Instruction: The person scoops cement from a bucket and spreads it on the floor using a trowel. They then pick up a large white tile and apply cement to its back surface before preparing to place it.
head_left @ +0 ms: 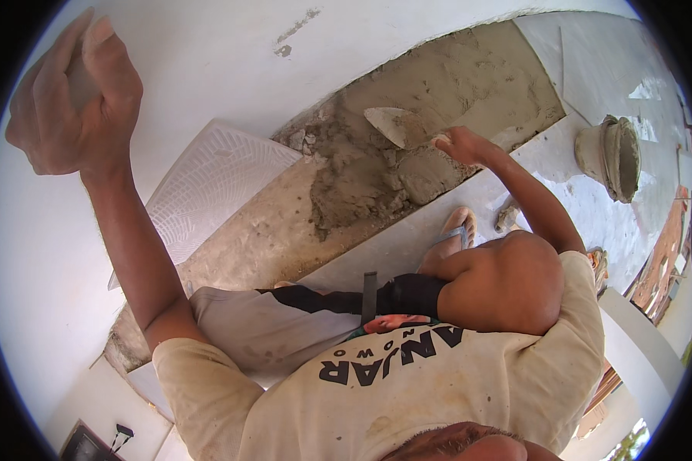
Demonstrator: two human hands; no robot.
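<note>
Seen from the head camera, a strip of bare floor along the foot of a white wall [207, 46] is being bedded with wet grey mortar [377, 177]. The right hand [460, 144] is closed around the handle of a pointed masonry trowel [396, 125], whose blade is laid nearly flat on the mortar with its tip turned toward the wall; held so, the blade can be judged to spread and level the heap rather than scoop it. The handle itself is hidden by the fingers.

The left hand [73, 96] is raised high against the wall, its fingers curled together over the thumb, apparently braced there so that weight is taken while the body leans out over the strip. Whether something is pinched inside it cannot be told.

A large white tile [207, 184] is leaned against the wall, ribbed back outward, just beside the mortar bed, probably kept within reach and off the wet patch. Between tile and mortar a stretch of rough, dry screed [261, 238] is left uncovered.

On the laid grey floor tiles [592, 61] to the right a mortar-crusted bucket [615, 157] is stood well apart from the bed, near enough for refilling. A sandalled foot [457, 227] is planted on the finished tiles, clear of the wet mortar.
</note>
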